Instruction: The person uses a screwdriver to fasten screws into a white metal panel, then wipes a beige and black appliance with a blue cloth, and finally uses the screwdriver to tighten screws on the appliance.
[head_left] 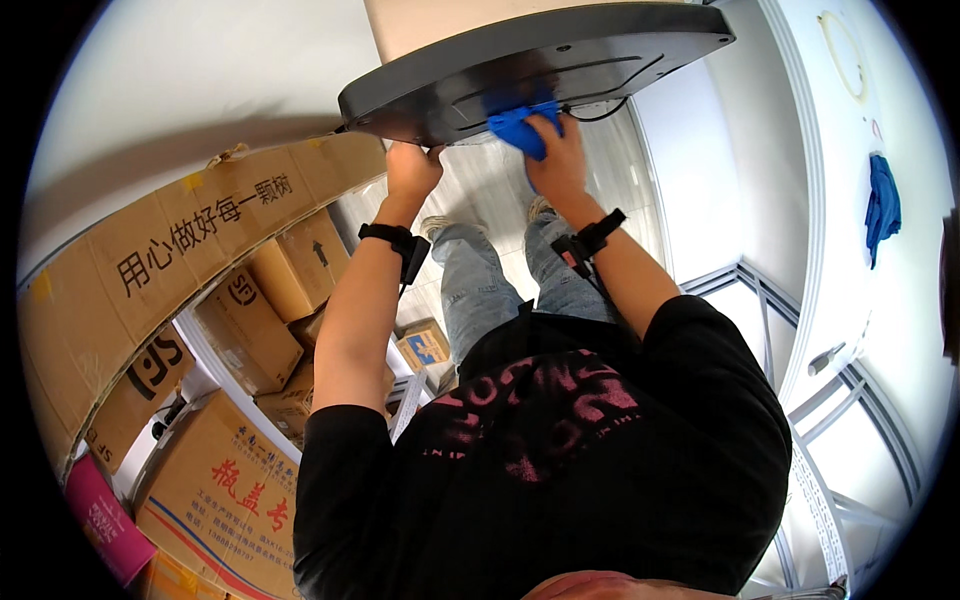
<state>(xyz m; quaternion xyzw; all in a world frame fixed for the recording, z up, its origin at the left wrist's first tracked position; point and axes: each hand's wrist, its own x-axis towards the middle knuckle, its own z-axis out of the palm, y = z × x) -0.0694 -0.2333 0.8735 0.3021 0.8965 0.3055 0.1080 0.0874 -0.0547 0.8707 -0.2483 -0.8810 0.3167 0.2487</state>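
Observation:
A large black panel (640,60) with a curved edge, perhaps the casing of a screen or an appliance, spans the top of the view. My right hand (560,160) is closed on a blue cloth (522,130) and presses it against the panel's near side. A thin black cable (605,113) runs beside that hand. At the panel's lower left edge my left hand (413,172) grips the rim; its fingertips are partly hidden there. Both wrists wear black straps with small devices.
Cardboard boxes (225,490) are stacked at the left, behind a long cardboard strip (90,270). A pink container (105,520) stands at the lower left. On the right, a blue cloth (882,210) hangs on the white wall near metal racks (850,480).

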